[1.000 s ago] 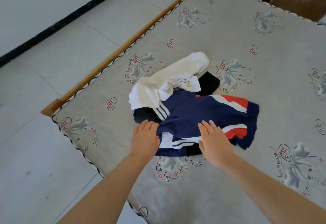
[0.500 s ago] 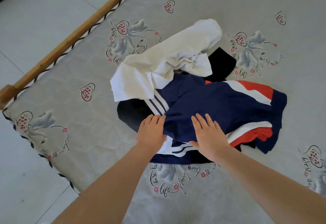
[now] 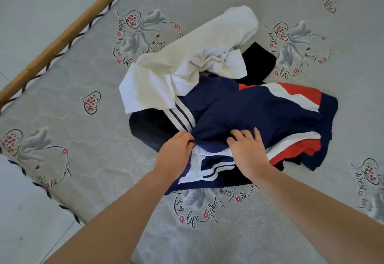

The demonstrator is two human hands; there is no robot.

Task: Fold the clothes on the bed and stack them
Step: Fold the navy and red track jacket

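A loose pile of clothes lies in the middle of the bed [image 3: 83, 149]. On top is a navy garment [image 3: 255, 116] with white and red panels and white stripes. My left hand [image 3: 174, 155] pinches its near edge, fingers curled into the cloth. My right hand [image 3: 247, 151] grips the same edge a little to the right, fingers bent into the fabric. A crumpled white shirt [image 3: 187, 62] lies over the far left of the pile. A black garment [image 3: 257, 64] shows beneath, at the far side and under the navy one.
The mattress is grey with printed hearts and flowers. Its wooden frame rail [image 3: 68, 33] runs along the left edge, with tiled floor [image 3: 31, 4] beyond. Bare mattress surrounds the pile on all sides.
Both hands lay flat on the navy garment before; now their fingers have curled and bunched its near edge. The view has moved closer to the pile.
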